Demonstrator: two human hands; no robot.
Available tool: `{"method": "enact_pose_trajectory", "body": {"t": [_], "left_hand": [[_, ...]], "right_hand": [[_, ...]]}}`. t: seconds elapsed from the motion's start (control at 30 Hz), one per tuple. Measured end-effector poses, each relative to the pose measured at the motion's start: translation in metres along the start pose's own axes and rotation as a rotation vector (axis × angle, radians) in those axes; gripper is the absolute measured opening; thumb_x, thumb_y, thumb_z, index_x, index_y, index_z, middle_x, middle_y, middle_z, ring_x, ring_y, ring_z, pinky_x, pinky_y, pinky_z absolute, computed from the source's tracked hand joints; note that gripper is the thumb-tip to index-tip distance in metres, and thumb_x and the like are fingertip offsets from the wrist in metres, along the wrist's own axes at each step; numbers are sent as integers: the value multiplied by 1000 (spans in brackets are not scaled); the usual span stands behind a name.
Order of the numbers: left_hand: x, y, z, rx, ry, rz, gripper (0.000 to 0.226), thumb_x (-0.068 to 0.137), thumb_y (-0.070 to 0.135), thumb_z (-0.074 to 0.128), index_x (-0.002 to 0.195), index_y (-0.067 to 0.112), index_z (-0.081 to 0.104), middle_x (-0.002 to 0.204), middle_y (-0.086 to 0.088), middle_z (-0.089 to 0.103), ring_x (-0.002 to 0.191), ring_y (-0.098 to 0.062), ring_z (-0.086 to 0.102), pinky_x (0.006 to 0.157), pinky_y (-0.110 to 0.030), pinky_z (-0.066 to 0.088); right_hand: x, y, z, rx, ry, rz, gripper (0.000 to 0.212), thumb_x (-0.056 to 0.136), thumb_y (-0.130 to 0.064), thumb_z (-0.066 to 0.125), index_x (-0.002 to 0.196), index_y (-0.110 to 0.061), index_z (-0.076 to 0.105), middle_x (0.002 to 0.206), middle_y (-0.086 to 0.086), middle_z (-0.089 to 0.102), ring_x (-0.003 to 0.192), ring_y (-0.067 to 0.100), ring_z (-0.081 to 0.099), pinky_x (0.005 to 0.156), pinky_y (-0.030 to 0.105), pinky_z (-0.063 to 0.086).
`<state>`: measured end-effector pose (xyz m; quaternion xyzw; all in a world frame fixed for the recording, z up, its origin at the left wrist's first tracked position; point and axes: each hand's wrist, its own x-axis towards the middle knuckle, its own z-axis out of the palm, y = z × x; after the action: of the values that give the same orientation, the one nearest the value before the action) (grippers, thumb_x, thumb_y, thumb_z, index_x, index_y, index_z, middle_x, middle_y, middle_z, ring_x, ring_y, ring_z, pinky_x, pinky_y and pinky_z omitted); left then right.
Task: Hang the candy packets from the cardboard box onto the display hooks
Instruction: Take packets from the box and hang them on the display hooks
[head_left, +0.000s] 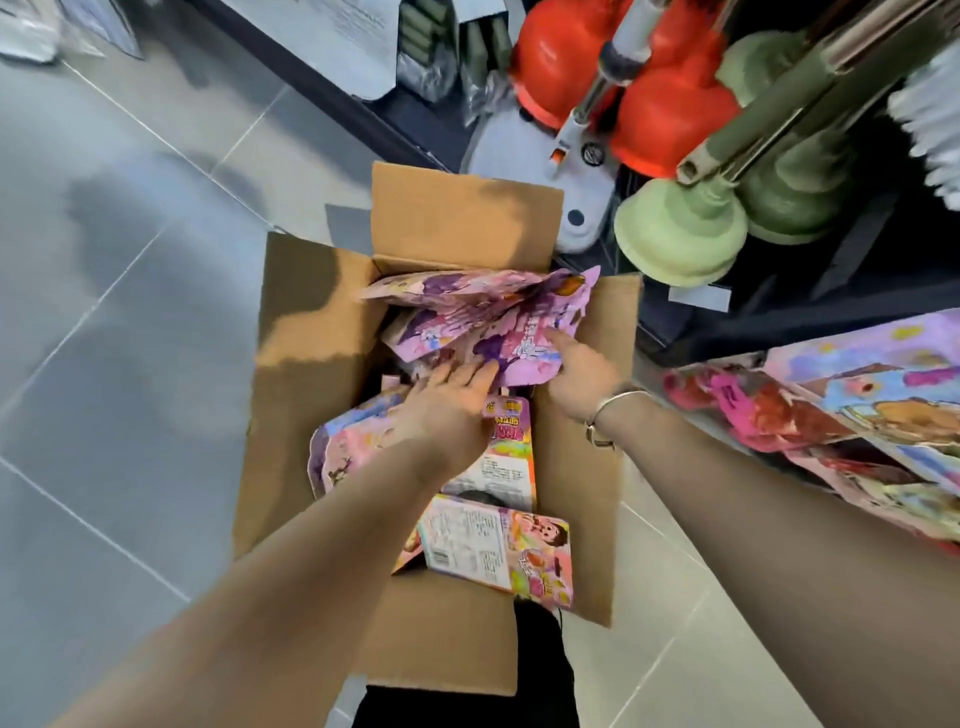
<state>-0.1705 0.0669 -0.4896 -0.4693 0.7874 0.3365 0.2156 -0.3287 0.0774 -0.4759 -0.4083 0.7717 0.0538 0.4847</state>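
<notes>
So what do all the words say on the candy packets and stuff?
Nothing here is clear enough to quote.
purple packets: big white characters, too blurred to read.
orange-edged packet: coloured characters, too blurred to read.
white back label on another packet: small print and a barcode, too small to read.
grey card at the top: lines of print, too small to read.

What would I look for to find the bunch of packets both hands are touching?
Start at the open cardboard box on the grey tiled floor. At its far end, just below the upright flap, lies a crumpled bunch of packets that the left hand and right hand both touch. It is mostly purple, unlike the pink-orange packets with white printed panels nearer the person.
</notes>
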Motion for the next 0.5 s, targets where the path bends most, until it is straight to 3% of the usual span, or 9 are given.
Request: {"method": "enact_pose_trajectory", "body": {"t": [0.1,0.2,0.3,0.43,0.5], "left_hand": [[5,5,2,-29,-15,-22,66,94,30,45,151,25,12,158,5,16,145,-19,13,116,-36,19],[2,4,-8,-53,-32,-61,69,93,25,45,151,24,8,158,1,16,145,-21,13,117,-37,21],[-8,4,-30,-108,-101,-39,81,88,18,49,150,34,-2,157,2,21,141,-23,27,110,-38,33],[-32,20,-74,6,-102,46,92,86,13,53,147,42,-9,146,-3,40,121,-27,51,92,-41,48],[-44,35,-99,74,-7,89,94,84,7,52,148,39,-10,153,-1,29,130,-27,43,99,-40,44]], "right_hand": [[0,-3,0,122,44,-25,51,90,-4,40,140,-17,41,145,6,45,132,27,43,103,25,35],[-22,-15,-1,335,97,-51,38,92,-5,43,125,-7,59,135,10,56,125,27,51,92,21,41],[-47,-26,-7,365,214,-82,28,93,-15,47,103,1,67,113,21,66,110,37,55,89,31,40],[-84,-34,-25,333,370,-141,26,85,1,50,98,-7,71,102,13,72,100,32,62,85,30,41],[-104,-36,-36,350,408,-165,33,78,8,47,94,-13,68,93,12,72,90,33,62,77,31,44]]}}
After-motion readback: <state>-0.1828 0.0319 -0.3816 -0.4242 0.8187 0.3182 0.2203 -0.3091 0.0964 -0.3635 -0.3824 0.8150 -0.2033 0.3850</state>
